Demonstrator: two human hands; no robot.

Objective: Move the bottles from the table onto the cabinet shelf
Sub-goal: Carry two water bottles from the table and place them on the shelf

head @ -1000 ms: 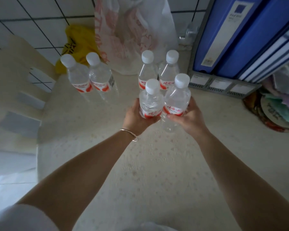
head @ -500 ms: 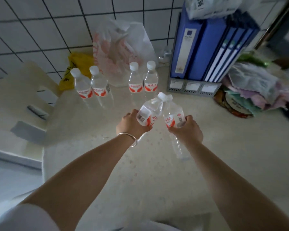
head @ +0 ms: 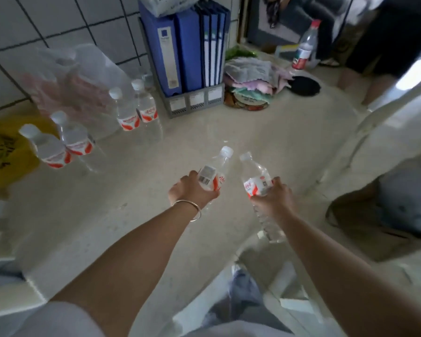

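Note:
My left hand point(head: 192, 189) grips a clear water bottle point(head: 215, 172) with a white cap and red label, tilted away from me above the table point(head: 253, 139). My right hand point(head: 274, 197) grips a second such bottle point(head: 254, 180), also tilted, its base pointing down past the table's near edge. Several more of these bottles stand on the table: a pair point(head: 136, 110) by the file rack and a pair point(head: 58, 142) at the left. The cabinet shelf is out of view.
Blue binders in a grey rack point(head: 192, 49) stand against the tiled wall. Plastic bags point(head: 75, 83) lie behind the bottles, a yellow bag point(head: 10, 147) at the left. Folded cloths point(head: 253, 76) and a red-capped bottle point(head: 305, 46) sit at the back right. White chairs flank the table.
Both hands have pulled their bottles back toward me and to the right, away from the standing bottles. The two held bottles have drifted apart, and the view has swung right.

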